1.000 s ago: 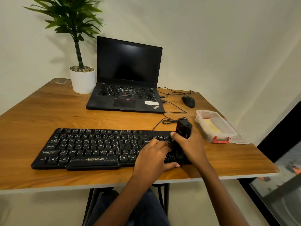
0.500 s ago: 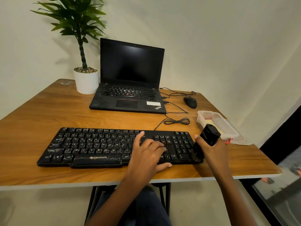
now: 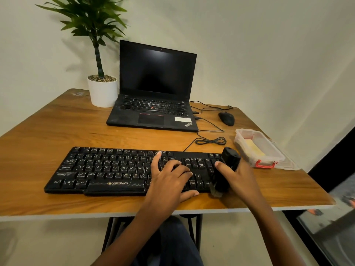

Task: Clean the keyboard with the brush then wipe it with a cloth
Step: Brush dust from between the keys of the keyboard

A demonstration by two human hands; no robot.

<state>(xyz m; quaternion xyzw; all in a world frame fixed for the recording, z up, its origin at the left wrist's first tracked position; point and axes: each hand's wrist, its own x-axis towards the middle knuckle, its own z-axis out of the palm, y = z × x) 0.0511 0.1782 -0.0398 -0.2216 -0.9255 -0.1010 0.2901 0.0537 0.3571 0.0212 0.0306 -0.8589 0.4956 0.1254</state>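
Observation:
A black keyboard [image 3: 107, 169] lies across the front of the wooden table [image 3: 48, 127], with pale dust on its keys. My left hand [image 3: 171, 181] rests flat on the keys right of the middle, fingers spread. My right hand [image 3: 238, 179] grips a black brush [image 3: 227, 166] that stands upright at the keyboard's right end. Its bristles touch the front right corner of the keyboard. A yellow cloth [image 3: 253, 148] lies inside a clear plastic box [image 3: 269, 160] with a red clasp, to the right of the keyboard.
An open black laptop [image 3: 155, 96] stands behind the keyboard, with a potted plant [image 3: 101, 91] to its left. A black mouse [image 3: 226, 118] and coiled cables [image 3: 211, 140] lie at the back right. The table's front edge runs just below my hands.
My right hand swung the brush off the keyboard's right end toward the box, then brought it back upright onto the front right corner. My left hand stayed on the keys.

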